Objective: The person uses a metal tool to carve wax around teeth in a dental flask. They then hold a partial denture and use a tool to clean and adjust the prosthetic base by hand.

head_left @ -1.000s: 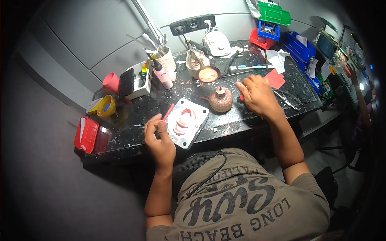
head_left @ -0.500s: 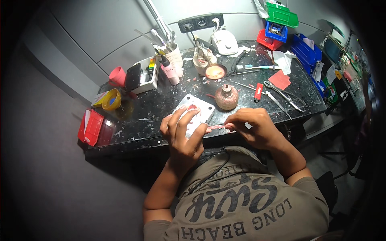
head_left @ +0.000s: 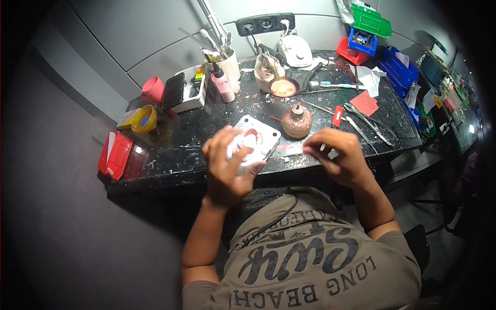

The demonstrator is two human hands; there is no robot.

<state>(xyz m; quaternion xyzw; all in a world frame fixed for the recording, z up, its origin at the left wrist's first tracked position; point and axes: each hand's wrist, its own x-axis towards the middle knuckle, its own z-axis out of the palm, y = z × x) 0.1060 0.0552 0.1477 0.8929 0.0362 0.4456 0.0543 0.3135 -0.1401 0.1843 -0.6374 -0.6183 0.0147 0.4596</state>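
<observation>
left hand [head_left: 226, 173] is sitting open over the left edge of a grey plate [head_left: 265, 129], contact unclear; right hand [head_left: 347, 155] is pinching a blurred pink strip [head_left: 289, 149], whose long axis is running sideways between the hands.

Head view: a wide, steep look down from the person's own brow.
The camera, left one of a side-by-side pair, faces down and forward. Nearest is the shirt [head_left: 310, 263], which fills the lower middle with its lettering upside down. Past it, near the centre and within arm's length, come the left grip [head_left: 226, 168] and the right grip [head_left: 341, 155]; then the dark surface [head_left: 186, 160], seen from above its front edge, and the grey wall [head_left: 150, 36] behind, highest in view. The lens reaches right past the blue bin [head_left: 397, 70]; straight lines bend toward the rim and the corners go black.
</observation>
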